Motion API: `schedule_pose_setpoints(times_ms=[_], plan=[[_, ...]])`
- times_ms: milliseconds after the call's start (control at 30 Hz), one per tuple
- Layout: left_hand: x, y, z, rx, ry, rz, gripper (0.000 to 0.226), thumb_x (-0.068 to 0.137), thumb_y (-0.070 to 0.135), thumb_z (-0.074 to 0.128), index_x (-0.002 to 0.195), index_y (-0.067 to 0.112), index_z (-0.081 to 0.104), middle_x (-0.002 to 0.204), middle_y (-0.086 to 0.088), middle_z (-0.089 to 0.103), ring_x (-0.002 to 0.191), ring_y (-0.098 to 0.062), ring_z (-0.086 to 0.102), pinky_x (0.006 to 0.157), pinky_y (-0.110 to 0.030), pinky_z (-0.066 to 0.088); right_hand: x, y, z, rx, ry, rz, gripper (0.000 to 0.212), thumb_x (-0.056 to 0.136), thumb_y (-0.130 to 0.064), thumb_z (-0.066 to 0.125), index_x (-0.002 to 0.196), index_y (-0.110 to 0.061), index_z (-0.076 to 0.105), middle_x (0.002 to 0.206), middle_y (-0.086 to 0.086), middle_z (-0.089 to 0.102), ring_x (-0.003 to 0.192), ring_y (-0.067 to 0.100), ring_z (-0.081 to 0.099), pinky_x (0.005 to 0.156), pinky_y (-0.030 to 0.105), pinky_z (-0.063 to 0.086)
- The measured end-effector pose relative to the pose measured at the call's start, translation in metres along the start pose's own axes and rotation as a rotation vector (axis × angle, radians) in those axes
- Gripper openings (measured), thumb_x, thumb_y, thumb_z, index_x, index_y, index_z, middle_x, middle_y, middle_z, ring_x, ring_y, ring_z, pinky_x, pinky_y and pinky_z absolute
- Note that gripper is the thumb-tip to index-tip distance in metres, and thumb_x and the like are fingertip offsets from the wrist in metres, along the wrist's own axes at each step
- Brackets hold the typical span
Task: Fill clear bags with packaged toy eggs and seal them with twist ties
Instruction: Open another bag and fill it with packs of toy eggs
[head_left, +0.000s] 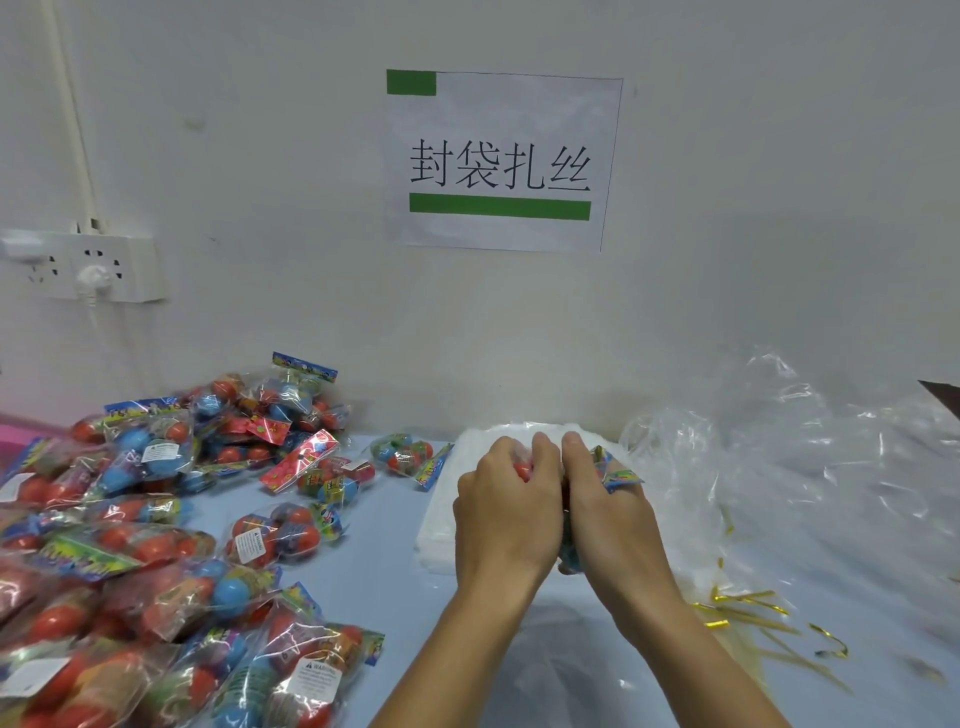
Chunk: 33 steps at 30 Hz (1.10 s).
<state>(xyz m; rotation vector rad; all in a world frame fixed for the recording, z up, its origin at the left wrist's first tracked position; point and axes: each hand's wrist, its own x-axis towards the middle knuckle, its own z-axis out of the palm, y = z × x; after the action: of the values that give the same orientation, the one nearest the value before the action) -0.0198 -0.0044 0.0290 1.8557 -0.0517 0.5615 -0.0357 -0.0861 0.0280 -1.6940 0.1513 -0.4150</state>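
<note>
A person's left hand (506, 512) and right hand (605, 512) close together around a packet of toy eggs (613, 470) above a stack of clear bags (441, 519) near the back edge of a pale blue bench (384, 577). Packaged toy eggs (150, 545) lie heaped along the bench's left side. Gold twist ties (753, 618) are scattered toward the right edge, near crumpled clear plastic (805, 457). A printed sign (501, 161) hangs on the wall behind.
</note>
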Motion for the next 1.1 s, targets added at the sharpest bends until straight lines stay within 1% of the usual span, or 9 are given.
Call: schedule_pose_setpoints(times_ms=[267, 400, 467, 600, 733, 833, 967, 1033, 1100], plan=[[0.003, 0.001, -0.002, 0.054, 0.018, 0.021, 0.045, 0.097, 0.041, 0.043, 0.057, 0.019, 0.041, 0.058, 0.003, 0.049, 0.060, -0.015, 0.047, 0.056, -0.034, 0.039, 0.000, -0.003, 0.001, -0.058, 0.059, -0.088, 0.057, 0.097, -0.048, 0.050, 0.051, -0.015, 0.041, 0.045, 0.001, 0.047, 0.050, 0.021, 0.046, 0.062, 0.047, 0.055], [0.003, 0.003, -0.003, -0.066, -0.089, -0.093, 0.042, 0.095, 0.040, 0.045, 0.063, 0.014, 0.054, 0.069, -0.005, 0.061, 0.078, -0.031, 0.062, 0.058, -0.053, 0.058, 0.001, -0.001, -0.001, -0.138, 0.144, -0.147, 0.059, 0.096, -0.048, 0.051, 0.047, -0.016, 0.042, 0.040, -0.005, 0.044, 0.042, 0.010, 0.040, 0.055, 0.034, 0.041], [0.002, 0.005, -0.003, -0.143, -0.165, -0.174, 0.037, 0.094, 0.043, 0.046, 0.070, 0.017, 0.058, 0.079, -0.006, 0.065, 0.082, -0.030, 0.066, 0.050, -0.045, 0.060, 0.002, 0.001, -0.002, -0.130, 0.155, -0.146, 0.058, 0.096, -0.049, 0.051, 0.047, -0.019, 0.046, 0.042, -0.006, 0.049, 0.045, 0.009, 0.043, 0.055, 0.032, 0.039], [0.005, 0.003, -0.003, -0.264, -0.260, -0.291, 0.044, 0.074, 0.061, 0.047, 0.072, 0.018, 0.054, 0.078, -0.001, 0.062, 0.079, -0.025, 0.065, 0.056, -0.034, 0.056, 0.005, 0.003, -0.003, -0.109, 0.119, -0.130, 0.058, 0.096, -0.048, 0.053, 0.046, -0.019, 0.041, 0.043, -0.009, 0.045, 0.046, 0.010, 0.040, 0.054, 0.030, 0.037], [0.005, -0.001, -0.003, -0.208, -0.160, -0.233, 0.044, 0.090, 0.052, 0.055, 0.060, 0.021, 0.046, 0.065, 0.002, 0.056, 0.064, -0.020, 0.056, 0.047, -0.024, 0.047, 0.003, 0.003, 0.000, -0.078, 0.088, -0.152, 0.057, 0.095, -0.045, 0.055, 0.048, -0.018, 0.039, 0.043, -0.009, 0.042, 0.043, 0.009, 0.036, 0.043, 0.018, 0.034], [0.007, -0.001, -0.003, -0.179, -0.069, -0.145, 0.041, 0.094, 0.041, 0.053, 0.059, 0.020, 0.047, 0.062, 0.001, 0.057, 0.064, -0.021, 0.056, 0.059, -0.038, 0.053, 0.004, 0.004, 0.000, -0.065, 0.077, -0.203, 0.061, 0.098, -0.041, 0.055, 0.044, -0.019, 0.036, 0.041, -0.010, 0.037, 0.041, 0.008, 0.033, 0.041, 0.015, 0.029], [0.008, 0.002, -0.006, -0.167, -0.055, -0.165, 0.035, 0.092, 0.034, 0.052, 0.062, 0.015, 0.051, 0.069, -0.005, 0.062, 0.074, -0.029, 0.063, 0.069, -0.046, 0.057, 0.003, 0.002, -0.001, -0.041, 0.001, -0.191, 0.059, 0.099, -0.047, 0.052, 0.047, -0.019, 0.047, 0.046, -0.008, 0.051, 0.045, 0.007, 0.047, 0.047, 0.015, 0.038], [0.009, 0.000, -0.008, -0.178, -0.053, -0.212, 0.033, 0.092, 0.035, 0.051, 0.068, 0.013, 0.057, 0.077, -0.007, 0.066, 0.079, -0.030, 0.066, 0.066, -0.047, 0.061, 0.002, -0.001, -0.003, 0.009, -0.105, -0.107, 0.056, 0.099, -0.053, 0.049, 0.062, -0.013, 0.062, 0.061, 0.001, 0.067, 0.059, 0.013, 0.064, 0.057, 0.023, 0.049], [0.011, -0.003, -0.010, -0.217, -0.054, -0.288, 0.032, 0.094, 0.036, 0.049, 0.081, 0.010, 0.062, 0.087, -0.010, 0.068, 0.083, -0.028, 0.068, 0.056, -0.037, 0.060, 0.002, -0.004, -0.008, 0.058, -0.229, -0.017, 0.060, 0.100, -0.057, 0.041, 0.085, -0.008, 0.071, 0.080, 0.007, 0.077, 0.077, 0.024, 0.074, 0.069, 0.036, 0.058]])
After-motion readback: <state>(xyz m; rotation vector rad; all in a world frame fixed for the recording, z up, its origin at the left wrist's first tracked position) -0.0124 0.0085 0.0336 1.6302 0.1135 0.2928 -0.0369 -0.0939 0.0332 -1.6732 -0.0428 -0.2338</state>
